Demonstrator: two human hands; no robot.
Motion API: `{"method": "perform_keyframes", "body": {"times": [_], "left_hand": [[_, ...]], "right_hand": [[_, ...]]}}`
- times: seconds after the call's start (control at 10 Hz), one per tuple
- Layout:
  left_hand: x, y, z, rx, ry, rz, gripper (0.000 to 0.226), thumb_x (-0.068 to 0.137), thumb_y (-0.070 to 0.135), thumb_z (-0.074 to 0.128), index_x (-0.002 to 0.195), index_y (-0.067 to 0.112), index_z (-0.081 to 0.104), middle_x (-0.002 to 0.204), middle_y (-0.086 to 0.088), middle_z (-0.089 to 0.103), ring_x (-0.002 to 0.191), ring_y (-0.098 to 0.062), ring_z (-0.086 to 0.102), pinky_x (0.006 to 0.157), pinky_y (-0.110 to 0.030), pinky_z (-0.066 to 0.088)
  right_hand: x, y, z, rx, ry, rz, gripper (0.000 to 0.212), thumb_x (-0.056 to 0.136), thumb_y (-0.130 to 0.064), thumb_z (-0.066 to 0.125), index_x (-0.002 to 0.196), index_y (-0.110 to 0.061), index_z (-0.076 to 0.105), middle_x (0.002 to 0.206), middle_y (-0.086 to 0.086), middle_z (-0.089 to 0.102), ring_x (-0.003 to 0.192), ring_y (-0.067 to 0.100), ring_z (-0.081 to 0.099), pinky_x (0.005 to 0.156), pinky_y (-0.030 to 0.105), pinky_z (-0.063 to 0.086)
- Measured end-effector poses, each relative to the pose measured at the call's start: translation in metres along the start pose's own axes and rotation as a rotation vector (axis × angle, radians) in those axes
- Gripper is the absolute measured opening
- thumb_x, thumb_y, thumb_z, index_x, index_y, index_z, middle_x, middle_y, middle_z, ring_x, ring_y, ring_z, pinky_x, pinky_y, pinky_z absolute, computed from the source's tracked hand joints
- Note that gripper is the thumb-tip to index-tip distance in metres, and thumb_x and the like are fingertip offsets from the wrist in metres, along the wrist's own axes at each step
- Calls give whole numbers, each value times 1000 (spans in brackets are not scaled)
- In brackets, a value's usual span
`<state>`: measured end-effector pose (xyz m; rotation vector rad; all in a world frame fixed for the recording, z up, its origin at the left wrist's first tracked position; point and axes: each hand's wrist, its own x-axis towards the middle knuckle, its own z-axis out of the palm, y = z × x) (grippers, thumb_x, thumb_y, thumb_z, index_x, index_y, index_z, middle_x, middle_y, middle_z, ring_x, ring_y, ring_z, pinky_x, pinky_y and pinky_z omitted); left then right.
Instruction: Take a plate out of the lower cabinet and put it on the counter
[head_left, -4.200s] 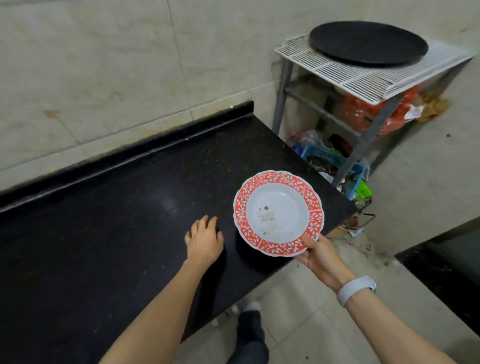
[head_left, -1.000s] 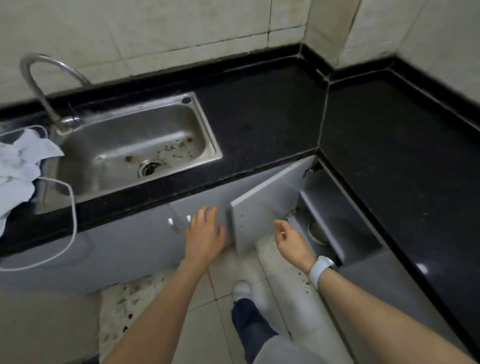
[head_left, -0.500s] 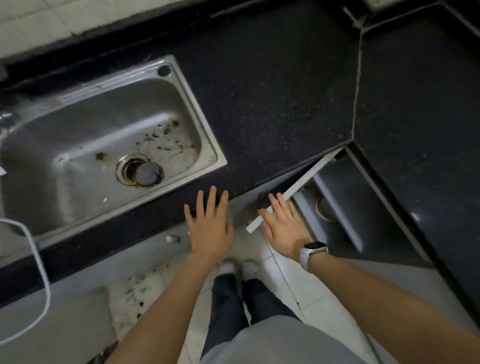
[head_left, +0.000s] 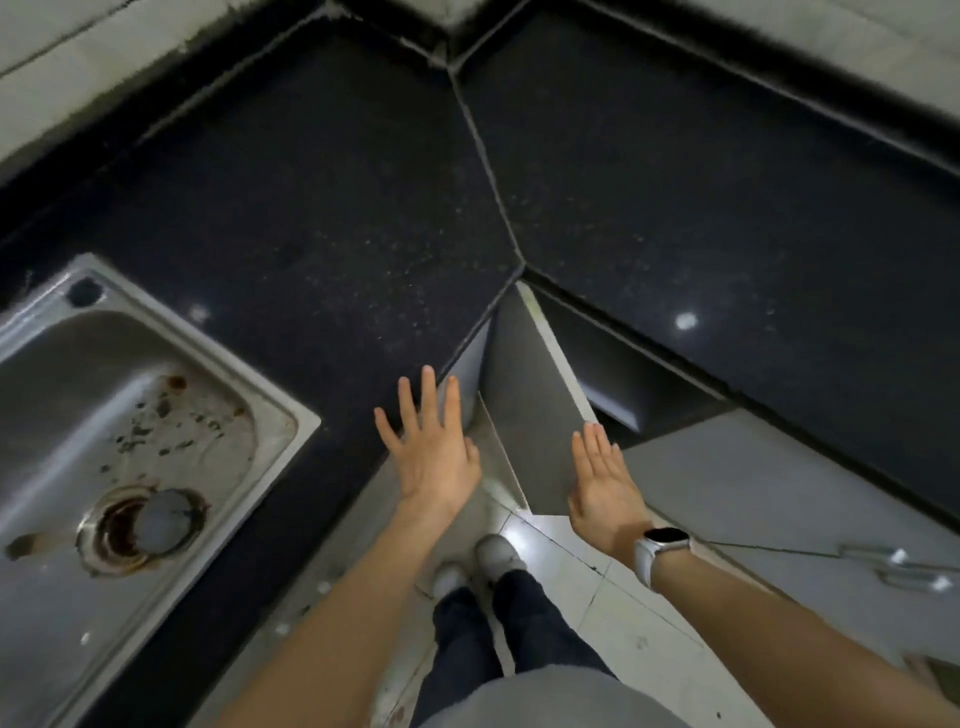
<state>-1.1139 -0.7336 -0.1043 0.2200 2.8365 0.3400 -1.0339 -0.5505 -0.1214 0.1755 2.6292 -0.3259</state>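
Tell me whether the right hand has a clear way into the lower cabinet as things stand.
Probably yes. The cabinet door stands swung open, the right hand is flat by its outer edge, empty, and the dark opening beside it looks unblocked. No plate shows inside.

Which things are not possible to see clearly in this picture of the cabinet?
- Cabinet interior, head view: dark, largely hidden by the open door; no plate can be made out.
- Sink: cut off by the left edge.
- Right hand: contact with the door's edge is unclear.
- Left hand: open, empty.
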Motion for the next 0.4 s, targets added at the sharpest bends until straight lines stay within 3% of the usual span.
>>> {"method": "perform_keyframes", "body": {"times": [0.2,0.4], "left_hand": [[42,19,4,-15,-41,-78,85,85,34,51,145,20,-8,158,-6,-9,144,-32,-11,114,-63,0],[44,26,10,-6,-31,-159,91,81,34,55,145,19,-8,158,-5,-10,144,-32,-13,113,-63,-4]], "right_hand": [[23,37,-14,70,65,115,71,88,-21,36,143,-3,-5,155,16,-12,142,30,-16,118,43,-8],[59,75,-34,160,134,199,75,86,-26,41,143,-4,-3,157,14,0,144,24,-2,120,41,1]]}}
